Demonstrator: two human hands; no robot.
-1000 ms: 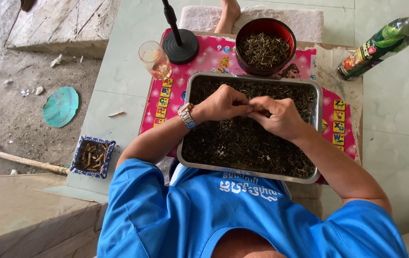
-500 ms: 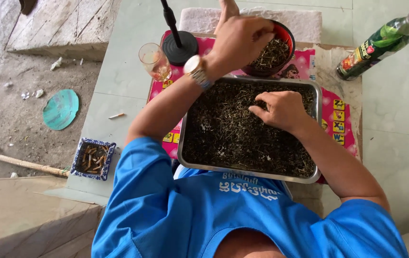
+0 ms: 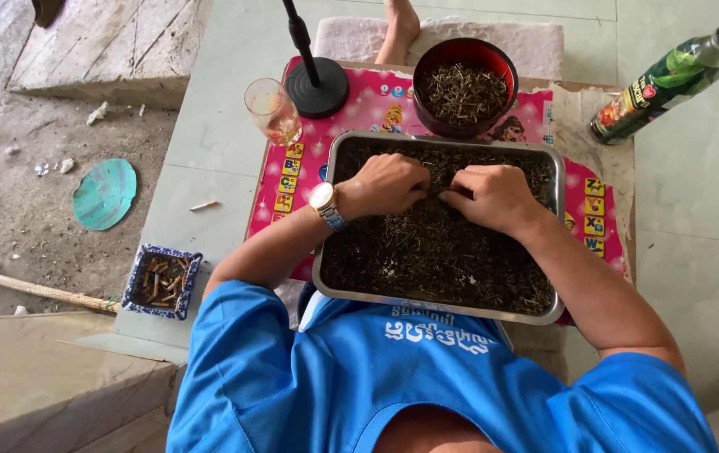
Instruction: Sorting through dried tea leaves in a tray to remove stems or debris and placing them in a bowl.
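Both hands, left hand (image 3: 386, 184) and right hand (image 3: 494, 195), are in the metal tray (image 3: 435, 304). They pinch dark dried bits (image 3: 427, 252) between them. A red bowl (image 3: 465, 57) sits just behind the tray.

Place: a home's tiled porch floor (image 3: 208, 126), beside bare ground (image 3: 7, 218).
Evidence: a low bench with a pink cartoon mat (image 3: 359, 109), a drinking glass (image 3: 272, 109), a green bottle (image 3: 670, 80), an ashtray (image 3: 161, 281), a broom handle (image 3: 32, 288).

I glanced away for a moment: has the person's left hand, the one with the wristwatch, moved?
Yes. The left hand has come back from over the dark red bowl down into the metal tray, beside the right hand.
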